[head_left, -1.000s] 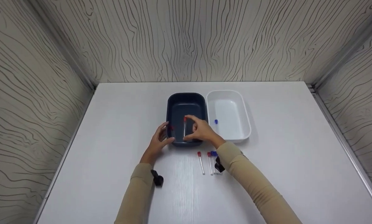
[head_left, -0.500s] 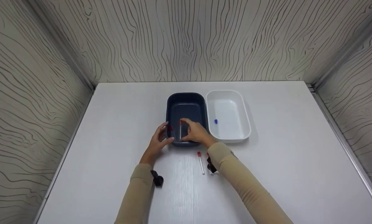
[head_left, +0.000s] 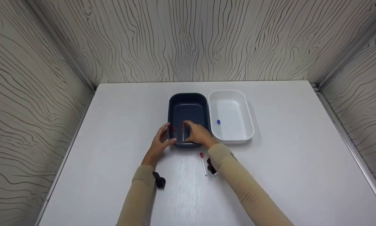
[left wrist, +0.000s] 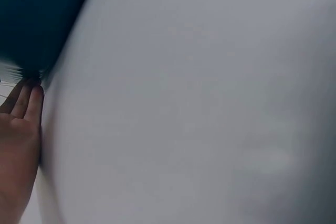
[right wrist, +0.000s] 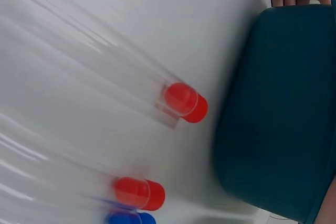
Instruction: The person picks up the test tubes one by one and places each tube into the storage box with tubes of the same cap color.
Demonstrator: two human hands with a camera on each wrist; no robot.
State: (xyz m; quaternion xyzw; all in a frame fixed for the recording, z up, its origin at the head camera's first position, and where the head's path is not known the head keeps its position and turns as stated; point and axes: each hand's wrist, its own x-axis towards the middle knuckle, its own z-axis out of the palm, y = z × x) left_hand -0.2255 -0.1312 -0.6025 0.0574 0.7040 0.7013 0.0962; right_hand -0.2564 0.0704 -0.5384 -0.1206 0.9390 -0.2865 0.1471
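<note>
Landmark: the dark blue tray (head_left: 188,108), on the white table (head_left: 128,125).

Right hand (head_left: 199,135): over the tray's near half. Thumb and fingertip clamped on the 2 ends of 1 red-capped tube (head_left: 183,133), cap toward the tray's far end. This held tube is within the tray's outline; cannot tell whether it touches the floor.

Left hand (head_left: 160,141): at the tray's near left corner, thumb and fingers apart. Fingers rest along the left wall, thumb at the near rim. From the left wrist, 3 fingers show fairly straight against the wall.

Inside the tray, beside its left wall: another red-capped tube (head_left: 173,129), its clear body hard to make out.

Just right of the tray: white tray (head_left: 232,110), with 1 blue-capped tube (head_left: 218,122) near its left wall.

On the table, on the near side of the tray: a loose red-capped tube (head_left: 203,164). Next to it, seen from the right wrist, a further red-capped tube (right wrist: 139,193) and a blue cap (right wrist: 131,217); from the head these are mostly hidden by the black wrist camera (head_left: 211,166) and beige sleeve (head_left: 241,185).
</note>
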